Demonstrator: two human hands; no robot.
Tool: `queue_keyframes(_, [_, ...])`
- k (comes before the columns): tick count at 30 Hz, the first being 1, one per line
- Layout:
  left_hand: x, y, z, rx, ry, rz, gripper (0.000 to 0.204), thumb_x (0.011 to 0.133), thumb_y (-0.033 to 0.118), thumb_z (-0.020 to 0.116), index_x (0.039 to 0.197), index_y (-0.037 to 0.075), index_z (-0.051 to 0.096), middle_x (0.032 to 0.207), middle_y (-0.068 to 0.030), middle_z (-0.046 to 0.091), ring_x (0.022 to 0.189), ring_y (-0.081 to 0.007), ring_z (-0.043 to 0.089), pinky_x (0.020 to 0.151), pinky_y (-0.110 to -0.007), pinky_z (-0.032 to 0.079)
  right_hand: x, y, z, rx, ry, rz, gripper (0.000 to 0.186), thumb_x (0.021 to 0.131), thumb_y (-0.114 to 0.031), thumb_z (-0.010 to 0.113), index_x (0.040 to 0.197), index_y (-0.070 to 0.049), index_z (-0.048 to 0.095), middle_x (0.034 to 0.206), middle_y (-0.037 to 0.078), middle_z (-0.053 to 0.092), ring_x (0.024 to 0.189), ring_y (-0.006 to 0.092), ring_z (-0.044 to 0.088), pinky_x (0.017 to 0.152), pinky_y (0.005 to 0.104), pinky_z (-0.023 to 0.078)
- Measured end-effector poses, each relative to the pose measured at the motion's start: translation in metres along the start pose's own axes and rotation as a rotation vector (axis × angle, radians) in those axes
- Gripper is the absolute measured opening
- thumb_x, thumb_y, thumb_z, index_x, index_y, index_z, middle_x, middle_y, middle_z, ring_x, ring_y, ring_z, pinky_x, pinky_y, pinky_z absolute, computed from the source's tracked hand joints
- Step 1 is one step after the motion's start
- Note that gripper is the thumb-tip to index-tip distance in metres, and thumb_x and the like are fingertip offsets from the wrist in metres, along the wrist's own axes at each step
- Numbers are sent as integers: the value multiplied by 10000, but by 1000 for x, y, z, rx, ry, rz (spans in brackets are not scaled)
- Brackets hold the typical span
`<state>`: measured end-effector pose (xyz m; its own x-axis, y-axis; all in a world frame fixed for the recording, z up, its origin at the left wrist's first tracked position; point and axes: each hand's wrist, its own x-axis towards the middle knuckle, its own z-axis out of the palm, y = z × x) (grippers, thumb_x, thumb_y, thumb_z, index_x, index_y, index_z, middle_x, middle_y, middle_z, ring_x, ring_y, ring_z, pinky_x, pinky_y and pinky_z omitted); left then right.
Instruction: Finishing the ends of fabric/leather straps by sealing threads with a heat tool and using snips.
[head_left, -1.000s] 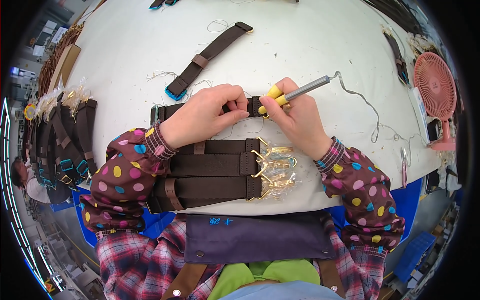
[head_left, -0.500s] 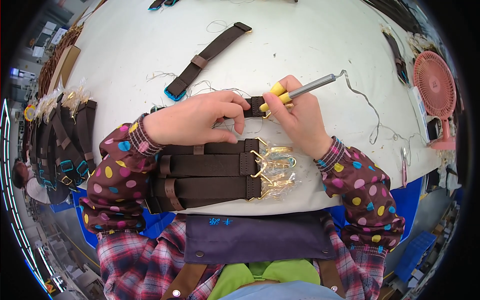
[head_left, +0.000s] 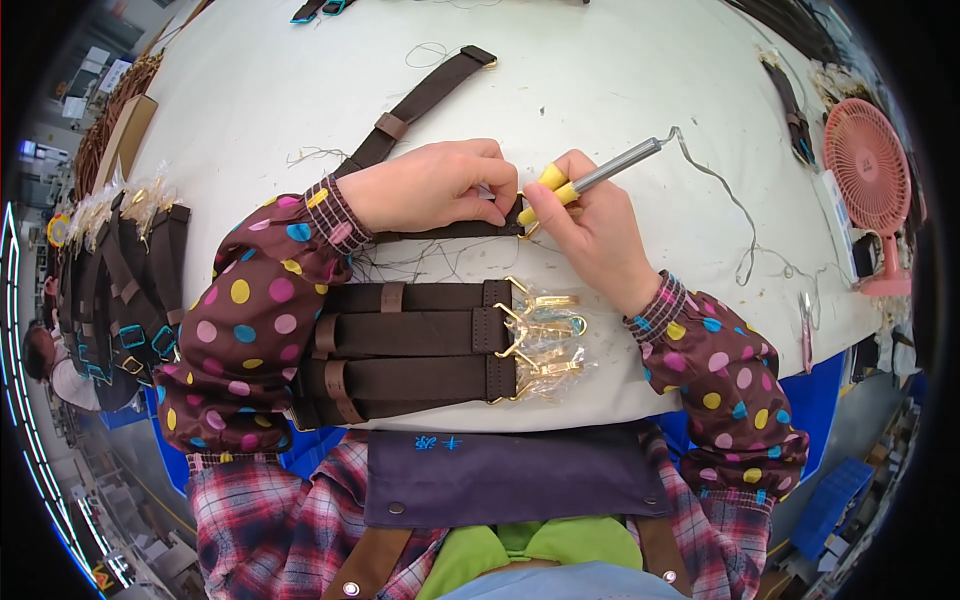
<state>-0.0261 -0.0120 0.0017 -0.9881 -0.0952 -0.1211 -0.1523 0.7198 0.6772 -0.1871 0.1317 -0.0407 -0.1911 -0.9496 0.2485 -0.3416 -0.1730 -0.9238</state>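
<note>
A brown strap (head_left: 440, 231) is pinned flat at mid-table by the left hand (head_left: 430, 185), fingers closed on its end. A yellow-handled tool (head_left: 590, 177) is gripped by the right hand (head_left: 590, 225) — tip at the strap's right end — with stacked straps (head_left: 410, 350) lying just nearer.

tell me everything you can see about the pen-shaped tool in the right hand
The tool is a slim, pen-like rod with a silvery metal shaft and a yellow front section near its tip. It lies tilted, tip pointing down-left toward the end of the dark brown strap, tail up-right. A thin grey cord leaves the tail and snakes across the white table. The right hand pinches the yellow part between thumb and fingers, like a pen. The left hand presses the strap beside the tip, which itself is hidden.
</note>
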Motion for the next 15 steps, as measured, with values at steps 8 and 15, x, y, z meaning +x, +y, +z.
queue_keyframes(8, [-3, -1, 5, 8, 61, -44, 191, 894, 169, 673, 954, 38, 548, 962, -54, 537, 855, -201, 545, 761, -312, 449, 2, -1, 1, -34, -14, -14, 246, 936, -230, 619, 855, -35, 492, 676, 80, 647, 566, 182, 631, 519, 292, 466])
queue_keyframes(15, [-2, -1, 6, -9, 74, -45, 196, 890, 170, 677, 955, 41, 544, 960, -49, 533, 857, -202, 542, 777, -314, 443, 2, -1, 1, -43, -15, -11, 244, 934, -227, 620, 854, -35, 492, 660, 80, 644, 562, 192, 635, 515, 298, 467])
